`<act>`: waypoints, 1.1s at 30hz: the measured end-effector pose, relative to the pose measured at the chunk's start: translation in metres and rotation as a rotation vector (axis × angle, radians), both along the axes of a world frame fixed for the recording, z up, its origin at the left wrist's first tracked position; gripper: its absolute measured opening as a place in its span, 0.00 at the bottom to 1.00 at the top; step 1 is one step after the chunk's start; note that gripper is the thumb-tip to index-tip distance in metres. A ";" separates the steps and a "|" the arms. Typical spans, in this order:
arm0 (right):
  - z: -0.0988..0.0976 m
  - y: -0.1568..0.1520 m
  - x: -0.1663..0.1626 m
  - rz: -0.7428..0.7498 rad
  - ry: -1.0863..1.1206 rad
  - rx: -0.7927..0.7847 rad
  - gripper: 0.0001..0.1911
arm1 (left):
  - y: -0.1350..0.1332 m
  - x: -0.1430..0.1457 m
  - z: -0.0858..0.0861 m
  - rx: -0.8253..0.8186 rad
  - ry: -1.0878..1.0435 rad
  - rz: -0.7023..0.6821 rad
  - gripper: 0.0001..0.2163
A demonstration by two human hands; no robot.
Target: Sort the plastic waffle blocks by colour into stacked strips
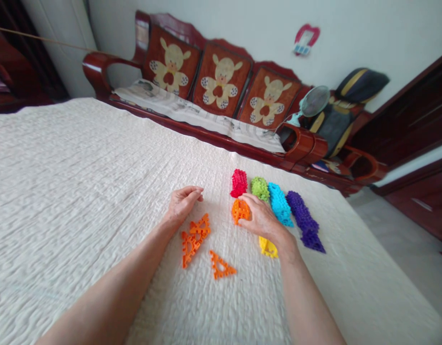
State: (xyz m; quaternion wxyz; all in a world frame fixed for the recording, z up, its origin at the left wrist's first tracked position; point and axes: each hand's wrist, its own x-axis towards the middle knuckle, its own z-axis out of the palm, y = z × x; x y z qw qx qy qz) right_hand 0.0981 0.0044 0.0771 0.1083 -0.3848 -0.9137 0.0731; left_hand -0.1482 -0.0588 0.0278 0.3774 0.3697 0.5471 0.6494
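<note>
My right hand [262, 216] has its thumb and fingers around a bundle of orange toothed building pieces [240, 212], which rests on the white quilted cover. Over to the left, my left hand [185, 203] is closed with its fingertips together, and nothing shows in them. Beside that wrist lie overlapping orange triangular pieces [195, 237]. Another orange triangle [221, 265] lies alone, nearer to me. Partly under my right hand and wrist are yellow pieces [268, 247] and a green stack [259, 188]. Just beyond the orange bundle stands a red stack [239, 182].
A light blue row of pieces [280, 205] and a purple row [305, 220] lie to the right on the quilted cover [98, 191]. Behind it stands a wooden sofa [206, 132] with bear cushions. A fan [314, 101] is at the sofa's right end.
</note>
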 end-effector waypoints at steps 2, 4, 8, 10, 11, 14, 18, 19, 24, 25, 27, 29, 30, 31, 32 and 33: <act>0.001 0.000 -0.002 -0.027 -0.022 0.006 0.26 | -0.001 0.000 0.001 -0.007 0.009 0.002 0.12; 0.001 -0.002 -0.002 -0.056 -0.039 0.021 0.21 | -0.001 0.001 0.002 -0.008 0.018 0.000 0.11; -0.001 -0.004 0.002 -0.076 -0.050 0.035 0.15 | -0.001 0.001 0.002 0.002 0.027 -0.004 0.10; -0.003 -0.003 0.003 -0.074 -0.041 0.034 0.13 | 0.000 0.001 0.001 0.007 0.024 0.000 0.11; -0.003 -0.003 0.003 -0.071 -0.034 0.035 0.11 | 0.001 0.001 0.001 0.009 0.023 0.001 0.11; -0.003 -0.001 0.003 -0.051 -0.001 0.054 0.08 | 0.001 0.001 -0.001 0.013 0.021 -0.001 0.12; 0.009 -0.006 0.001 -0.017 0.027 0.055 0.05 | 0.002 0.001 -0.001 0.005 0.013 0.000 0.12; 0.015 -0.010 0.000 -0.017 0.026 0.029 0.05 | 0.002 0.001 -0.001 0.007 0.009 0.000 0.11; 0.040 -0.032 -0.004 -0.028 0.090 -0.254 0.04 | 0.002 0.001 -0.001 -0.008 0.007 0.001 0.11; 0.041 -0.035 -0.006 -0.010 0.098 -0.318 0.05 | 0.002 0.001 -0.001 -0.009 0.010 -0.001 0.11; 0.038 -0.035 -0.008 0.029 0.107 -0.362 0.06 | 0.002 0.001 0.000 -0.004 0.018 -0.003 0.11; 0.030 -0.029 -0.009 0.039 0.121 -0.272 0.11 | 0.001 0.001 0.000 -0.003 0.031 -0.003 0.11; 0.025 -0.024 -0.009 0.032 0.125 -0.200 0.16 | 0.001 0.001 0.000 -0.008 0.039 0.000 0.11; 0.019 -0.019 -0.009 0.018 0.121 -0.134 0.20 | 0.001 0.001 0.000 -0.013 0.047 0.002 0.11; 0.014 -0.014 -0.009 0.001 0.105 -0.086 0.24 | 0.001 0.001 0.000 -0.018 0.054 0.004 0.11; 0.009 -0.010 -0.009 -0.018 0.080 -0.053 0.26 | 0.001 0.001 0.000 -0.021 0.060 0.003 0.11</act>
